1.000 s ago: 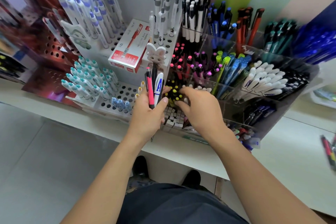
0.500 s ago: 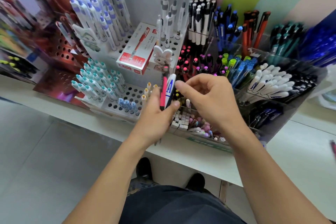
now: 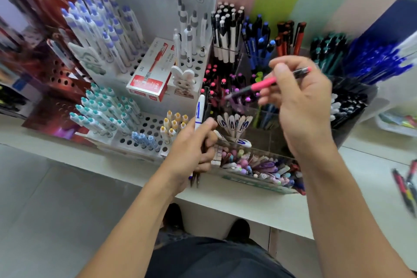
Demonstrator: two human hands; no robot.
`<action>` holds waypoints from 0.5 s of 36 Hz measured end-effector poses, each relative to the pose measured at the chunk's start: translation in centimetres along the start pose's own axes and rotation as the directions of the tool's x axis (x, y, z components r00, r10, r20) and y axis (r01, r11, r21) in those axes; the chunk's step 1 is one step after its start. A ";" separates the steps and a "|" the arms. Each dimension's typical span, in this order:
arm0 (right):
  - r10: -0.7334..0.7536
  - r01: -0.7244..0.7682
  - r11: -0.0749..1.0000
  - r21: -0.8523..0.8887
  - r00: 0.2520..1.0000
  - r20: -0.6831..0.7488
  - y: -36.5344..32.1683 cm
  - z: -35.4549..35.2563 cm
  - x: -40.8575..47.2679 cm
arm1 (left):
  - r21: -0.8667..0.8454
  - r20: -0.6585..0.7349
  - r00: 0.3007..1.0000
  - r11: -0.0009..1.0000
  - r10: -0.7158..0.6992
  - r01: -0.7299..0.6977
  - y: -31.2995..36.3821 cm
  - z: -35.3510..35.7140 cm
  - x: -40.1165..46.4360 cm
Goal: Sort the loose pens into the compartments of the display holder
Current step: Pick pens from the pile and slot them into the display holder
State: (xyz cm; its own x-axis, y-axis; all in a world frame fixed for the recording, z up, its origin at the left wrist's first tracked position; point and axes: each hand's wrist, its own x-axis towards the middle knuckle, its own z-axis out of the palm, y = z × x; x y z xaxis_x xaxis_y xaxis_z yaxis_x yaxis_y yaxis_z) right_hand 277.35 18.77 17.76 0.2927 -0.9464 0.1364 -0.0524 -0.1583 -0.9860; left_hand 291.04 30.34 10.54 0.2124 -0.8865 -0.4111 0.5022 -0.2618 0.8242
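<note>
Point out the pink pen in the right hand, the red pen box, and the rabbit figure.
pink pen [image 3: 262, 84]: head view, on its pink grip.
red pen box [image 3: 150, 74]: head view, on its white top face.
rabbit figure [image 3: 183, 80]: head view, on its face.

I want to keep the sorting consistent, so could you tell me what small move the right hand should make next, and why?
Probably lower the pink-gripped pen, held by the right hand, into the compartment of pink-capped pens just below its tip, since that colour seems to match. The left hand holds the remaining pens.
</note>
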 end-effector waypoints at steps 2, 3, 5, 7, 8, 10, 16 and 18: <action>-0.123 0.123 0.989 -0.086 0.992 0.002 -0.2 -0.1 0.9 | -0.176 0.050 0.998 0.983 -0.038 0.046 0.2 -0.2 0.0; -0.149 0.150 0.976 -0.155 0.989 0.022 0.0 0.2 1.3 | -0.226 0.073 0.997 0.973 -0.038 0.054 0.1 -0.3 0.1; -0.181 0.192 0.938 -0.290 0.981 0.064 0.8 1.0 1.9 | -0.255 0.104 0.994 0.965 -0.027 0.053 0.1 -0.4 0.2; -0.222 0.236 0.891 -0.388 0.972 0.081 1.8 1.8 2.4 | -0.246 0.126 0.992 0.968 -0.019 0.050 0.1 -0.6 0.3; -0.235 0.248 0.872 -0.423 0.968 0.084 2.1 2.3 2.5 | -0.243 0.139 0.990 0.969 -0.014 0.048 0.1 -0.6 0.3; -0.253 0.263 0.839 -0.476 0.964 0.086 2.6 3.0 2.8 | -0.238 0.157 0.988 0.970 -0.007 0.045 0.1 -0.7 0.3; -0.229 0.275 0.712 -0.647 0.961 0.156 3.6 5.0 3.7 | -0.134 0.103 0.995 0.991 0.012 0.002 0.1 -0.5 0.2; -0.209 0.309 0.616 -0.725 0.951 0.228 4.0 5.6 4.0 | -0.088 0.047 0.999 0.996 0.020 -0.015 0.1 -0.4 0.2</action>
State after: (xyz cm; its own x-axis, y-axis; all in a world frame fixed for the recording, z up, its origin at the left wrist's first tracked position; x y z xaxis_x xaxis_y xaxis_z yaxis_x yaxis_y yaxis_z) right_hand 283.63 15.91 13.87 0.5070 -0.8026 0.3143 -0.6337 -0.5943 -0.4953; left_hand 291.48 30.28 10.35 0.1824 -0.9085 -0.3759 0.5706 -0.2135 0.7930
